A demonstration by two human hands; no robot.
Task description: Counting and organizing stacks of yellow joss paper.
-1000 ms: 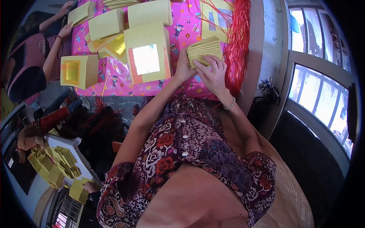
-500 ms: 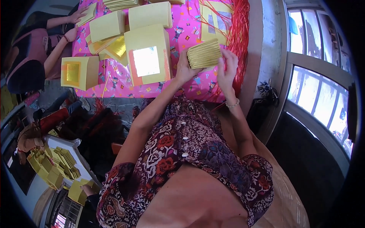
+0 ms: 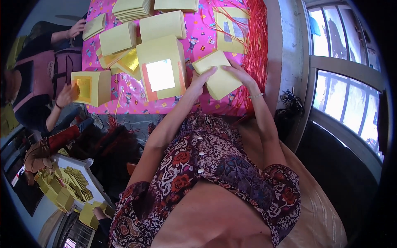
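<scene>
Over the near right part of the pink table, a stack of yellow paper (image 3: 222, 82) is held in both hands, its flat face up and an upper flap bent back. My left hand (image 3: 202, 78) grips its left side with the thumb on top. From the right, my right hand (image 3: 240, 75) closes on it, thumb also across the face; the fingers beneath are hidden. Left of my hands lies a big yellow paper block (image 3: 165, 51) with a shiny foil square and orange border.
Several yellow paper stacks (image 3: 161, 25) cover the pink patterned tablecloth (image 3: 144, 106). Red plastic strands (image 3: 257, 53) hang along its right edge beside a sheet (image 3: 231, 41). At left, a co-worker's hand (image 3: 65, 96) is at a gold-foil block (image 3: 99, 89). A side table (image 3: 89, 173) holds more bundles.
The stack in my hands has turned from its fanned edges to its flat face and come slightly nearer. My right hand has closed on it. One co-worker hand has moved down to the gold-foil block.
</scene>
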